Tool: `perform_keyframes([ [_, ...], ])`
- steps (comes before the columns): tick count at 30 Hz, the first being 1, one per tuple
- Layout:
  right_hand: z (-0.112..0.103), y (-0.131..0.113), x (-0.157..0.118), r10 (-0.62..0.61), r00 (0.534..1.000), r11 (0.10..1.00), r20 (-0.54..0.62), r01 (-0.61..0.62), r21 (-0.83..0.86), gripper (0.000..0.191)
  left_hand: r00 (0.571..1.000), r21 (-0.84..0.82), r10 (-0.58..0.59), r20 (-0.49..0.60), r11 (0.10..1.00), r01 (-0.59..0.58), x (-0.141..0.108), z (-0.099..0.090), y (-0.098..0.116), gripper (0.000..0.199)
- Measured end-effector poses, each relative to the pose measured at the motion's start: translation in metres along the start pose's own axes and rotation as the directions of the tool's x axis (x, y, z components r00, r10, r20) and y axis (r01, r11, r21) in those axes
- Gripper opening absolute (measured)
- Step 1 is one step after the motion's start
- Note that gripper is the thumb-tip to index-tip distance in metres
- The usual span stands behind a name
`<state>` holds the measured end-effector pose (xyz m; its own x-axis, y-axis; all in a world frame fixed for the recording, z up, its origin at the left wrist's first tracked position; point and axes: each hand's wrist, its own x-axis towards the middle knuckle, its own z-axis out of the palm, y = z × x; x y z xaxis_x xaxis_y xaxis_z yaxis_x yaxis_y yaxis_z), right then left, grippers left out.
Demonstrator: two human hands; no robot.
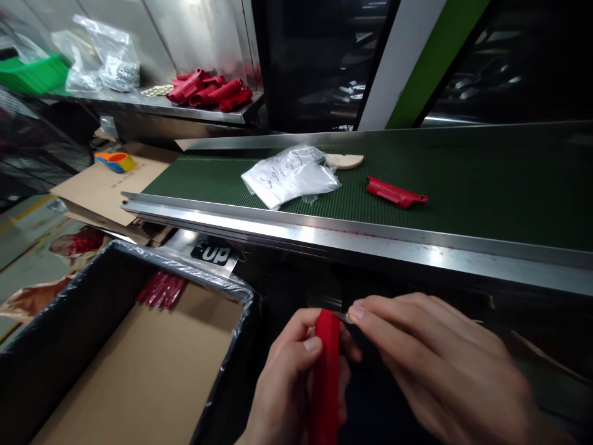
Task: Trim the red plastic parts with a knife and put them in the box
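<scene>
From the head view, the left hand [287, 380] holds a long red plastic part [327, 377] upright near the bottom of the picture, its fingers curled behind the piece and the thumb [311, 345] pressed against its near side. The right hand [440, 364] reaches in from the right, its fingers [375, 309] pinched on a small metal blade [343, 316] (only a sliver shows, so the exact tool is hard to tell) at the top edge of the red plastic part. With the blade this close to the left thumb, a slip off the plastic could nick the skin, and hard pressure or a shift in the left hand's grip would make that likelier. Just left of the hands, a cardboard box [139, 377] lined with clear plastic holds a bunch of red parts [162, 289] against its far wall. Beyond it, a green conveyor belt [500, 173] carries a white-filled plastic bag [290, 176] and another red part [396, 191]. A steel shelf [139, 102] farther back bears a heap of red parts [208, 89].
</scene>
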<state>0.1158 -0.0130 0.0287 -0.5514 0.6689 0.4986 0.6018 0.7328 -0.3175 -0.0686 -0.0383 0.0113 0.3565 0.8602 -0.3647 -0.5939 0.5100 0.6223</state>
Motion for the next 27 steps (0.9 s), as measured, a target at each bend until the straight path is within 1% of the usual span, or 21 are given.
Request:
perform_keyframes([
  [3,-0.001,-0.004,-0.001,0.001,1.000,1.000,0.018,0.000,-0.015,0.038,1.000,-0.024,0.012,-0.020,1.000,-0.012,0.001,0.001,0.001,0.023],
  [8,0.000,-0.011,-0.003,-0.008,1.000,0.997,0.008,0.009,-0.079,0.033,0.997,-0.014,0.044,-0.063,0.999,-0.045,0.007,0.002,0.006,0.021],
  [12,0.004,-0.015,-0.011,-0.045,0.998,0.991,0.045,0.050,-0.122,0.033,0.997,-0.016,0.029,-0.066,0.999,-0.030,0.010,0.002,0.013,0.019],
  [14,0.007,-0.017,-0.015,-0.056,0.997,0.991,0.056,0.062,-0.121,0.033,0.998,-0.026,0.041,-0.051,0.999,-0.042,0.011,0.002,0.016,0.018],
  [18,0.012,-0.021,-0.020,-0.072,0.996,0.989,0.054,0.078,-0.128,0.030,0.994,-0.027,0.106,-0.037,0.994,-0.107,0.015,0.003,0.019,0.017],
  [22,0.014,-0.026,-0.019,-0.114,0.992,0.983,0.051,0.120,-0.141,0.029,0.993,-0.043,0.112,-0.028,0.993,-0.113,0.020,0.003,0.021,0.017],
  [27,0.006,-0.023,-0.019,-0.063,0.998,0.996,0.025,0.065,-0.063,0.025,0.990,-0.049,0.131,-0.058,0.990,-0.134,0.025,0.003,0.026,0.017],
])
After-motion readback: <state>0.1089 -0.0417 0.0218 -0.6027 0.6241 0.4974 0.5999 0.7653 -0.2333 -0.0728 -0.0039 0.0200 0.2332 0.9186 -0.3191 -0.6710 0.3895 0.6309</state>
